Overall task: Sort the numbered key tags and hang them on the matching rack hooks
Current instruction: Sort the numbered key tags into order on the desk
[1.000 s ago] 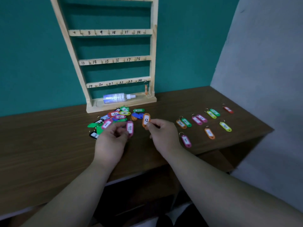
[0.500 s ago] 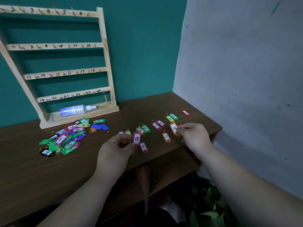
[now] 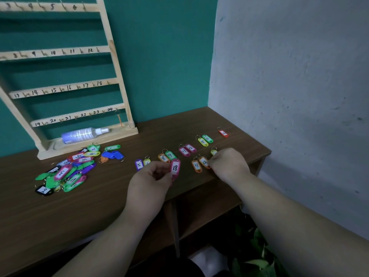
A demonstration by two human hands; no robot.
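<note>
My left hand point(image 3: 148, 181) pinches a pink tag numbered 18 point(image 3: 175, 168), held upright above the table's front. My right hand point(image 3: 229, 164) pinches an orange tag numbered 12 point(image 3: 204, 161), which lies on the table beside an orange tag 11 point(image 3: 196, 165). A pile of unsorted tags point(image 3: 69, 168) lies at the left. Sorted tags lie in pairs across the right half, such as the orange 8 and green 9 point(image 3: 167, 156). The wooden rack point(image 3: 60, 86) with numbered hooks leans against the teal wall; one orange tag point(image 3: 120, 118) hangs at hook 24.
A spray bottle point(image 3: 83, 134) lies on the rack's base. A grey wall point(image 3: 289, 86) borders the table at the right. The table's front edge point(image 3: 199, 181) runs under my wrists, with shelves and green leaves point(image 3: 257, 254) below.
My view has swung right and nearer to the sorted tags. My right hand carried the orange 12 tag to the right and set it down beside tag 11. My left hand keeps tag 18.
</note>
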